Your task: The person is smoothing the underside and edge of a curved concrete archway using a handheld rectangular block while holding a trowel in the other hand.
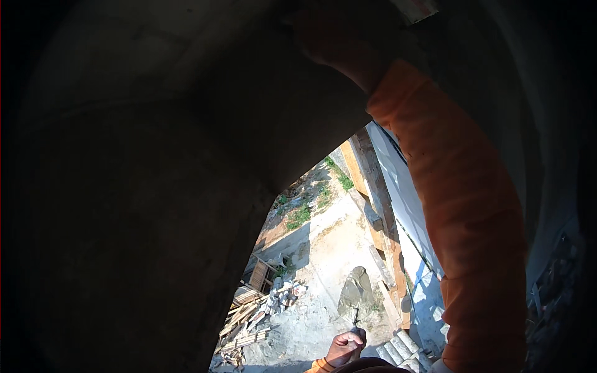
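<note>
My left hand [344,349], at the lower edge in an orange cuff, is closed round the handle of a trowel [357,292]. The trowel's blade points away from me and looks coated with grey wet mortar. My right arm, in an orange sleeve, comes up the right side and bends toward the top. At its end my right hand [339,53] is raised against a dark concrete surface [249,124]. Deep shadow hides its fingers and anything in them. A pale, flat-ended piece [415,9] shows at the top edge, right of that hand.
Dark wall surfaces fill the left and top. Through the bright opening, wooden beams [379,205] run beside a white sheet [401,186]. Well below lie sandy ground [329,248], a heap of planks [245,323] and several grey cylindrical or block-like pieces [404,348].
</note>
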`<action>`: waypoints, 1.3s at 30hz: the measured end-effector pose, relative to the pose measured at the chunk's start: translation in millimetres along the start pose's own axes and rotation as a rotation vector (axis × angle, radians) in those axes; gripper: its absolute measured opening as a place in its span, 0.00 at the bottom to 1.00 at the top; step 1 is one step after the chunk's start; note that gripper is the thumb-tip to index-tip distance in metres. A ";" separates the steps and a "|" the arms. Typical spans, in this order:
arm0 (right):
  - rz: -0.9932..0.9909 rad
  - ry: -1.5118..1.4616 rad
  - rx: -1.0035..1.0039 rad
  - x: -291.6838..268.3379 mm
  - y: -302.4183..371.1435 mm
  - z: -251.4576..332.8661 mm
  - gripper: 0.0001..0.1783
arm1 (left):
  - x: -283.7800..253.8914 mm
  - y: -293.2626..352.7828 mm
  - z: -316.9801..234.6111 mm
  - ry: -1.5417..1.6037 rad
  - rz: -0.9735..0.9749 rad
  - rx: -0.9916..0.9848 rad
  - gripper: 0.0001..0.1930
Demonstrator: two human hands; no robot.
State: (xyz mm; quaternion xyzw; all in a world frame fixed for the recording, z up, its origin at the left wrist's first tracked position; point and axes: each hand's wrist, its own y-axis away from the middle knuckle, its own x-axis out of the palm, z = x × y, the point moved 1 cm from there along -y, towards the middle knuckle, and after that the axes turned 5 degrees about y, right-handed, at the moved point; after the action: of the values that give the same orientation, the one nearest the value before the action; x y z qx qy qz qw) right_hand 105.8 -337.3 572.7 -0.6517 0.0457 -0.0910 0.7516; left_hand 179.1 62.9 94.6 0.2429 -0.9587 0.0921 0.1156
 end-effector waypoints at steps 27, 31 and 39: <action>-0.376 0.366 -0.128 -13.1 99.9 -48.6 0.17 | 13.1 -3.6 -15.7 0.072 0.114 0.007 0.06; -0.342 0.394 -0.038 -8.8 88.7 -33.3 0.18 | -13.2 -0.8 -8.2 -0.011 0.070 -0.043 0.05; -0.227 0.380 -0.074 -5.8 83.7 -45.3 0.20 | 3.3 -5.8 -12.5 0.029 0.125 -0.023 0.05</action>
State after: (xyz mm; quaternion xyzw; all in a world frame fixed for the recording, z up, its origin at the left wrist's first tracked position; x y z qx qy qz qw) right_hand 98.1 -369.0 483.0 -0.6508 0.1163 -0.2945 0.6901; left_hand 181.3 59.3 108.1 0.1799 -0.9713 0.0914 0.1263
